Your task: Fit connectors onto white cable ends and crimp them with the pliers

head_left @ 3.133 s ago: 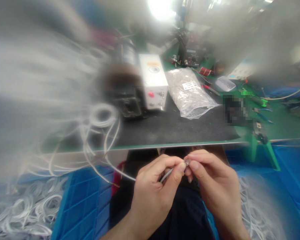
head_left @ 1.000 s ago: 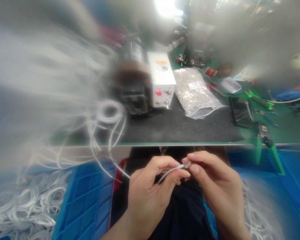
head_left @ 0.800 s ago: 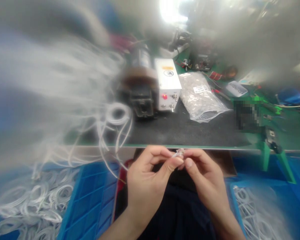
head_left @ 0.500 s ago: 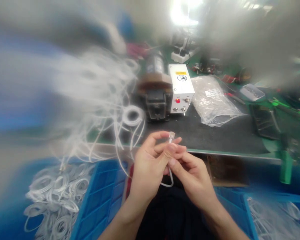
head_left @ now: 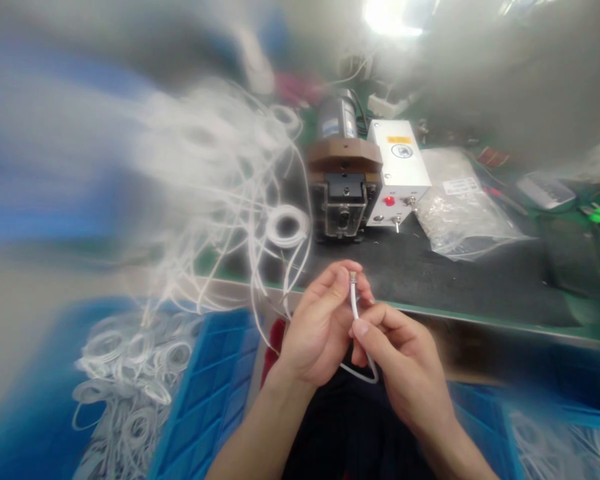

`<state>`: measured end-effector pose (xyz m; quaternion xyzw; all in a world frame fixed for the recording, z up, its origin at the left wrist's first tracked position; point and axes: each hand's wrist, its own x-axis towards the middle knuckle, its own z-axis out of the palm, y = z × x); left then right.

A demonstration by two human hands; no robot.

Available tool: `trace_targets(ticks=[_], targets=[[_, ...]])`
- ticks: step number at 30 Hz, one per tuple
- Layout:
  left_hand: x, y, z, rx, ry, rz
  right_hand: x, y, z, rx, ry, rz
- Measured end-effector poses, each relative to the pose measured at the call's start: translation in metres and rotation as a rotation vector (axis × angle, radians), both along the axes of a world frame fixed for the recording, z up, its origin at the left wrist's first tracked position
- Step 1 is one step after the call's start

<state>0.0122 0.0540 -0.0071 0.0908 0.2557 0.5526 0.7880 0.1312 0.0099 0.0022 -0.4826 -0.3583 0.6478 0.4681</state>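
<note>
My left hand (head_left: 320,327) and my right hand (head_left: 403,363) are close together just below the bench edge, both pinching one thin white cable (head_left: 355,310). The left thumb and fingers hold it just under its small metal tip (head_left: 353,275), which points up. My right thumb and forefinger grip the cable a little lower, and below them it loops downward. A small bench machine (head_left: 344,180) with a white control box (head_left: 399,172) showing a red light stands on the dark mat behind the hands.
A tangle of white cables (head_left: 220,173) spills over the bench's left side, with a coil (head_left: 286,227) beside the machine. A blue crate (head_left: 145,380) of coiled cables sits lower left. A clear plastic bag (head_left: 463,210) lies right of the box. Tools lie far right.
The view has swung left toward the machine. The cable tip now points up in my left fingers, and my right hand has slid down from the tip to grip the cable lower.
</note>
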Motion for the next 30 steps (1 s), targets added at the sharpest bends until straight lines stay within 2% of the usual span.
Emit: trace_targets(ticks=[7,17,30], targets=[[-0.003,-0.006,-0.001,0.004,0.047,-0.06,-0.009,0.006,-0.001,-0.004,0.058,-0.024],[-0.004,-0.004,-0.007,-0.047,0.036,-0.011,-0.017,0.013,0.004,0.079,-0.219,-0.103],[-0.007,0.0,-0.01,-0.055,0.013,-0.014,-0.019,0.019,0.003,0.122,-0.267,-0.092]])
